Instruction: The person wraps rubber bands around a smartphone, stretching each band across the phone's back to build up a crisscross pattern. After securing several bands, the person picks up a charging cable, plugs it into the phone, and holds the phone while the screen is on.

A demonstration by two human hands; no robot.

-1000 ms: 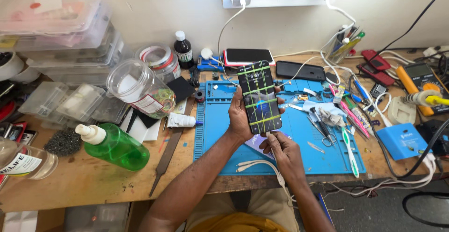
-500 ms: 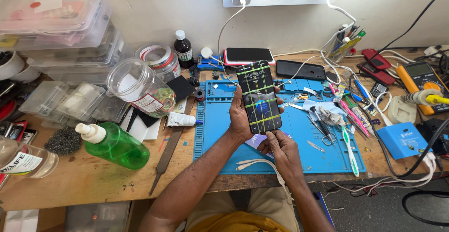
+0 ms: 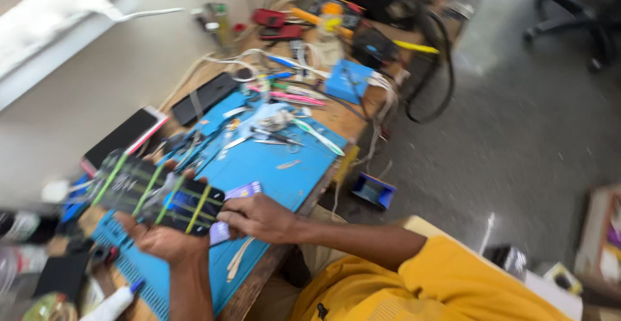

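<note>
Two hands share one dark phone panel (image 3: 155,195) striped with green bands: left hand (image 3: 169,240) cups it from beneath, right hand (image 3: 257,217) pinches its near end, long axis running up-left over the blue mat (image 3: 284,166).

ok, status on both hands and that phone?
Left hand cradles the phone, strapped with green bands. Right hand at its lower end, touching. Blue mat beneath, tweezers scattered; view blurred.

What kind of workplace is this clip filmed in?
Probably a phone repair bench: the left hand holds a banded phone over a blue work mat, with small tools scattered there and spare phones behind.
</note>
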